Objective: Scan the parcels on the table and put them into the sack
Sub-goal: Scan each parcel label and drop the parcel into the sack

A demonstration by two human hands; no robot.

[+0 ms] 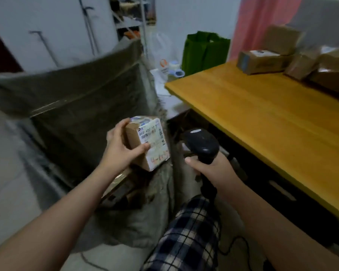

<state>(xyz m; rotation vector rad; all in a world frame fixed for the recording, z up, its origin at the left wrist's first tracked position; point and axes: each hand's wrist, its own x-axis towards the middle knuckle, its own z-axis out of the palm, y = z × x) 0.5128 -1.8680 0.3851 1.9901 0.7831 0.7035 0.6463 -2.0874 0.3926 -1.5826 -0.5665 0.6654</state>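
Above the open grey sack [76, 106], the left grip [121, 147] is pinching a labelled parcel [153, 141] between thumb and fingers, the right grip [213, 169] is curling round the black scanner [202, 141] just beside it, and other parcels [262, 63] are sitting at the far end of the counter [252, 118].

Yellow wooden bench [262, 118] on the right. Cardboard parcels cluster at its far end: labelled box [262, 62] nearest the edge, plain box [282, 39] behind and higher, tape-wrapped parcels [335, 71] just beside. Grey sack [86, 106] stands on floor [6, 173], left of bench.
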